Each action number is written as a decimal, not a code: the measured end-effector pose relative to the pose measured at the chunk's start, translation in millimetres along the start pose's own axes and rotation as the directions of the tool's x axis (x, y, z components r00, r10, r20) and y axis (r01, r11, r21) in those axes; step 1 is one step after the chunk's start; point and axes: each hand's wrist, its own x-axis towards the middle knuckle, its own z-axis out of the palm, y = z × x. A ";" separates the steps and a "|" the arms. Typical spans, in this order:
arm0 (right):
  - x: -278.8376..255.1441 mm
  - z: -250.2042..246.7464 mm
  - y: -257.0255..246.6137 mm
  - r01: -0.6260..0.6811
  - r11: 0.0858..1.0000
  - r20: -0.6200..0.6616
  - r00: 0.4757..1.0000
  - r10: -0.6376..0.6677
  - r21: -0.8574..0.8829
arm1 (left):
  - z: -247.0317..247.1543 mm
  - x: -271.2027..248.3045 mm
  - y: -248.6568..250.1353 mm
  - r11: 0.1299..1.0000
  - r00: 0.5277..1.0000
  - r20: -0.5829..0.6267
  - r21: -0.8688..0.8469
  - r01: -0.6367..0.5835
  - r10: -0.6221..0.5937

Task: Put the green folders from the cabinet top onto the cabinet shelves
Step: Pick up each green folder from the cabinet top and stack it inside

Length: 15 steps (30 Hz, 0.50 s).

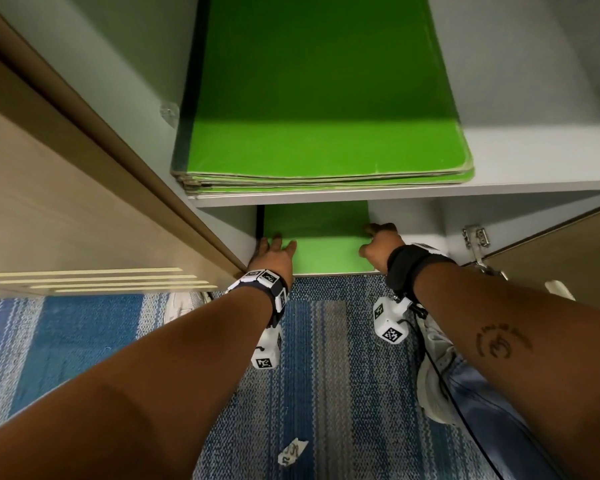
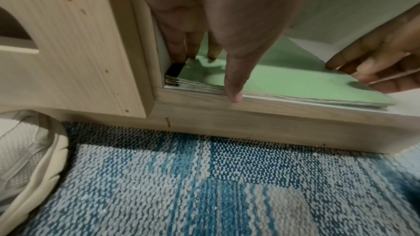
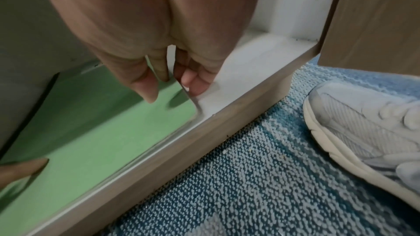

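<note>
A stack of green folders (image 1: 323,244) (image 2: 284,82) (image 3: 90,123) lies flat on the cabinet's bottom shelf (image 3: 245,71), pushed against the left wall. My left hand (image 1: 274,252) (image 2: 227,51) rests on its left side, fingers straight and thumb over the front edge. My right hand (image 1: 378,242) (image 3: 163,78) is at the stack's right edge, its fingers curled against that edge and its thumb over the top. The left wrist view shows the right hand (image 2: 372,67) at the near right corner. A thicker stack of green folders (image 1: 319,133) lies on the shelf above.
Both cabinet doors stand open, the left door (image 1: 49,202) and the right door (image 1: 568,244) with its metal hinge (image 1: 477,237). Blue striped carpet (image 1: 326,375) runs below, with a paper scrap (image 1: 291,452). White shoes (image 3: 363,119) (image 2: 27,159) stand close to the plinth.
</note>
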 end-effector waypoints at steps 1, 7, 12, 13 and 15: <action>-4.5 -4.0 -4.7 0.017 0.999 -0.008 1.000 -0.017 -0.036 | -0.9 -3.1 -0.3 1.000 1.000 -0.014 -0.020 -0.003 0.003; -49.3 -46.6 -42.5 0.156 0.984 -0.056 0.985 -0.161 -0.085 | -35.8 -45.1 10.0 0.989 0.980 -0.193 -0.128 -0.068 0.043; -111.5 -81.7 -80.1 0.240 0.957 -0.040 0.968 -0.249 -0.161 | -85.9 -101.6 32.7 0.982 0.958 -0.274 -0.142 -0.123 0.081; -126.0 -87.8 -85.3 0.246 0.954 -0.025 0.967 -0.254 -0.171 | -96.0 -115.6 37.5 0.981 0.954 -0.287 -0.141 -0.130 0.085; -157.4 -100.8 -97.3 0.255 0.951 -0.004 0.966 -0.259 -0.176 | -117.2 -147.5 45.8 0.980 0.936 -0.338 -0.128 -0.153 0.101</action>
